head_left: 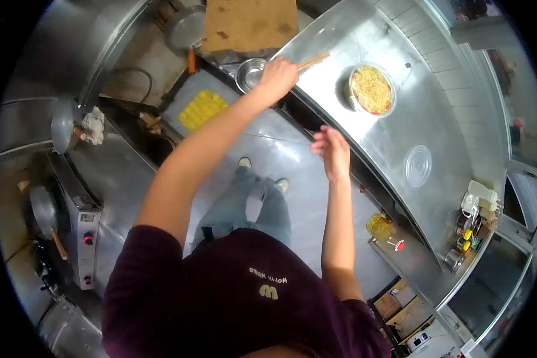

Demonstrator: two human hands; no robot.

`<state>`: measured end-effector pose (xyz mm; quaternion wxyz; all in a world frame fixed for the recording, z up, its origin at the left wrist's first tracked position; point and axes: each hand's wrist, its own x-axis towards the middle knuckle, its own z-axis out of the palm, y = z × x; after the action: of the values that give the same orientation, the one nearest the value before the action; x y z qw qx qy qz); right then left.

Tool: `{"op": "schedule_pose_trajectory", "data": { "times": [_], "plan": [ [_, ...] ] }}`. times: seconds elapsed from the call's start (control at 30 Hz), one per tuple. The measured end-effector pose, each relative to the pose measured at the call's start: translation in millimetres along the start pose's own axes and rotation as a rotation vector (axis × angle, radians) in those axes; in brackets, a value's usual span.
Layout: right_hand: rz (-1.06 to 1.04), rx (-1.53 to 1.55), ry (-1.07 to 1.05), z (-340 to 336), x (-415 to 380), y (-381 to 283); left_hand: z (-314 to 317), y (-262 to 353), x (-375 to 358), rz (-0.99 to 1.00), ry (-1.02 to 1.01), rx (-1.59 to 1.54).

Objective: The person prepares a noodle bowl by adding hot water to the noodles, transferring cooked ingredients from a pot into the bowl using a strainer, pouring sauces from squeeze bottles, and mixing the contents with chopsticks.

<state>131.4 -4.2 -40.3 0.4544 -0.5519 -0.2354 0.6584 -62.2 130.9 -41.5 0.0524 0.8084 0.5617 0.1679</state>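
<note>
My left hand is closed around a pair of chopsticks, whose ends point right across the steel counter. Just beside and below that hand is a round metal bowl, partly covered by it. Over the counter's near edge hangs my right hand, fingers loosely bent and apart, with nothing visible in it. A clear round tub stands on the counter, filled with yellow noodles and some red pieces. Farther right lies a clear round lid, apart from the tub.
A stained wooden cutting board is at the top, beside a pan. A yellow tray-like item sits low on the left. Jars and containers crowd the counter's right end; an oil bottle is below. Pans and burners line the left.
</note>
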Motion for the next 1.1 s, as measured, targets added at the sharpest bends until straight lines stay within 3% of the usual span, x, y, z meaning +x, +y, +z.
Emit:
{"op": "schedule_pose_trajectory", "data": {
  "times": [0.13, 0.37, 0.47, 0.57, 0.63, 0.7, 0.77, 0.83, 0.9, 1.03, 1.1],
  "plan": [
    [0.161, -0.160, 0.102, -45.2, -15.3, 46.6, 36.5, 5.8, 17.4, -0.028, -0.070, 0.121],
    [0.120, -0.325, 0.132, -84.4, 15.5, 67.4, 58.0, 13.4, 46.5, 0.004, 0.125, 0.293],
    [0.070, -0.373, 0.118, -97.4, 51.3, 82.9, 57.8, 20.0, 40.0, -0.030, 0.077, 0.363],
    [-0.031, -0.387, 0.138, -87.7, 81.9, 82.0, 91.4, 4.6, 62.5, 0.045, 0.158, 0.228],
    [-0.062, -0.397, 0.197, -91.2, 104.2, 80.6, 46.2, 8.2, 42.4, 0.040, 0.299, 0.040],
    [-0.061, -0.394, 0.276, -87.9, 116.8, 73.3, 15.7, 8.3, 13.6, -0.078, 0.520, -0.211],
    [-0.126, -0.415, 0.263, -92.1, 127.9, 75.3, -8.8, 5.6, -31.9, -0.168, 0.595, -0.467],
    [-0.096, -0.561, 0.203, -91.2, 143.0, 82.9, 15.5, 4.2, -83.9, -0.410, 0.654, -0.486],
    [0.043, -0.533, 0.184, -83.0, 155.8, 93.6, 71.6, -1.5, -128.7, -0.507, 0.769, -0.745],
    [0.028, -0.335, -0.001, -88.2, 184.0, 108.7, 156.6, 22.4, -221.4, -0.856, 0.318, -0.969],
    [0.040, -0.247, -0.056, -90.8, 188.6, 108.6, 186.5, 38.8, -247.7, -0.948, 0.210, -1.085]
  ]
}}
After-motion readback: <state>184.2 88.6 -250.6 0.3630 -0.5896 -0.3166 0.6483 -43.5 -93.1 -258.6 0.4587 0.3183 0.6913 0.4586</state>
